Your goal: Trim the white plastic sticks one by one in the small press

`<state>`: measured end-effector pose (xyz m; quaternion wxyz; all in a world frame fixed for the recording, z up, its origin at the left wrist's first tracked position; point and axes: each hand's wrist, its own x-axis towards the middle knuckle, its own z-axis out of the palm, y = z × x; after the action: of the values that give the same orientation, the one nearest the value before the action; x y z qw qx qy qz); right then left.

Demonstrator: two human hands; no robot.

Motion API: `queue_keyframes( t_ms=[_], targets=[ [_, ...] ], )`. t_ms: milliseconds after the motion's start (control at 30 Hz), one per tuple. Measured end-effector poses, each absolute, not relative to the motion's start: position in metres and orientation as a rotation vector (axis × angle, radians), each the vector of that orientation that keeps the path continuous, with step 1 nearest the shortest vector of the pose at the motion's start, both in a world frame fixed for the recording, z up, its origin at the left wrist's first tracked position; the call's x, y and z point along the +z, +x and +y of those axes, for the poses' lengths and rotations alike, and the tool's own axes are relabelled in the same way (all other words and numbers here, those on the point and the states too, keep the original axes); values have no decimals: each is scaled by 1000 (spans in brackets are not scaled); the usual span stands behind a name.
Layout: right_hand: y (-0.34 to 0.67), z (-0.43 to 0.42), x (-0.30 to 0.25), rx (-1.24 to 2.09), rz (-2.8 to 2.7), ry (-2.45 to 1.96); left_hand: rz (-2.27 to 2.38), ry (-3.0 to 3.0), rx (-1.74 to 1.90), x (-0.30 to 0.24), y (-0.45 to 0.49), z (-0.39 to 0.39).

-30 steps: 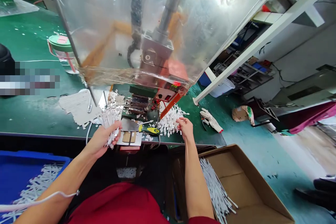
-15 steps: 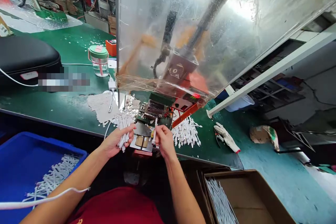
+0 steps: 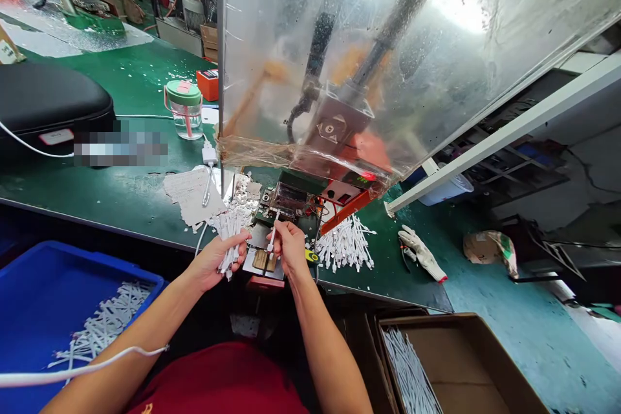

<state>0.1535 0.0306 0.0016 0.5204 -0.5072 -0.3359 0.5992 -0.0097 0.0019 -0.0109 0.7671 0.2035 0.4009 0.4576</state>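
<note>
Your left grip (image 3: 217,262) holds a bunch of slim white strips (image 3: 229,228) | right grip (image 3: 290,248) pinches a single white strip (image 3: 272,244) near dark metal fixture (image 3: 290,199) | seemingly midway: loose white heap (image 3: 347,244) lies on green bench (image 3: 97,197)

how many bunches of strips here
4: one bunch in the left hand, others on the bench, in the blue bin and in the cardboard box; more may be hidden.
</note>
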Motion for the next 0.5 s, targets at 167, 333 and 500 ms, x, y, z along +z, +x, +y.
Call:
queue_keyframes(
  t_ms=[167, 333, 500],
  targets=[
    [152, 31, 4, 1453, -765, -1200, 928, 500, 993, -11, -5, 2],
    [152, 33, 6, 1454, -742, -1187, 994, 587, 1001, -4, 7, 5],
    [149, 31, 5, 1434, -771, -1206, 1002, 637, 1037, 2, 20, 12]
  ],
)
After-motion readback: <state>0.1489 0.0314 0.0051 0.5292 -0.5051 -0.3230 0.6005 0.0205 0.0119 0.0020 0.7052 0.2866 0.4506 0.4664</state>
